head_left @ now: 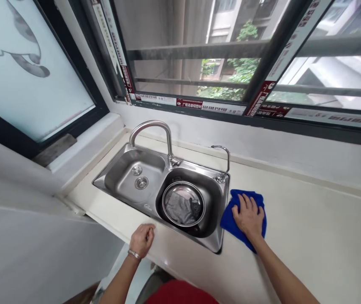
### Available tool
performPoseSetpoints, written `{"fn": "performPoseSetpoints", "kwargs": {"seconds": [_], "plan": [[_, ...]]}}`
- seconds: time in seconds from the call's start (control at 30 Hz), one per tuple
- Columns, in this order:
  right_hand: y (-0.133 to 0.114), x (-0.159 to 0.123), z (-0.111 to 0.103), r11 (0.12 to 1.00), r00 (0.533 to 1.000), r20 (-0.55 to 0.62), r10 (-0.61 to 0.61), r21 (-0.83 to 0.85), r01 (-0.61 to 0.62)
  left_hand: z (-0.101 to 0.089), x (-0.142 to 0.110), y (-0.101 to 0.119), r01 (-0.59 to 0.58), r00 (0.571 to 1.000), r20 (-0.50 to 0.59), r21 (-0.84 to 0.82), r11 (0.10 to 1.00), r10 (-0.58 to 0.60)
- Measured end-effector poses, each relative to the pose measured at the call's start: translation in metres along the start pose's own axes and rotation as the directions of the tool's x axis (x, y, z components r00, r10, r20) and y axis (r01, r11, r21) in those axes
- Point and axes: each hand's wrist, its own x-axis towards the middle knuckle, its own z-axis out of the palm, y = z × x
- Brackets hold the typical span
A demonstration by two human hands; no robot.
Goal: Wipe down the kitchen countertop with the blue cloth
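Observation:
My right hand (pixel 249 215) lies palm down on a folded blue cloth (pixel 231 221), fingers spread and pressing it on the pale countertop (pixel 310 219), just right of the sink. At the counter's front edge, my left hand (pixel 142 240) rests in a loose fist, with nothing visible in it. A steel double-bowl sink (pixel 151 202) sits between and beyond my hands. In its right bowl is a round metal basin (pixel 168 214) with a strainer-like bottom, holding a grey crumpled cloth (pixel 180 207). The left bowl shows two drain fittings.
A tall curved faucet (pixel 169 141) rises behind the sink's middle. A thin second spout (pixel 229 156) stands at its right rear corner. Dark-framed windows (pixel 193 109) line the back wall. To the left are a frosted pane (pixel 34 84) and a white wall surface (pixel 41 240).

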Motion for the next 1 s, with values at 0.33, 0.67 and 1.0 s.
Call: {"fn": "performPoseSetpoints", "kwargs": {"seconds": [0.33, 0.67, 1.0], "plan": [[-0.016, -0.118, -0.047, 0.997, 1.0, 0.004, 0.011, -0.071, -0.011, 0.009, 0.001, -0.011, -0.018, 1.0, -0.012, -0.055, 0.998, 0.017], [-0.061, -0.178, -0.065, 0.998, 0.999, -0.003, -0.035, -0.048, 0.034, 0.013, -0.001, -0.011, 0.008, 1.0, -0.013, -0.081, 0.997, -0.009], [-0.129, -0.188, -0.057, 0.896, 0.915, -0.076, -0.397, 0.184, 0.404, 0.023, -0.012, -0.007, 0.043, 0.999, 0.014, -0.147, 0.988, -0.042]]}}
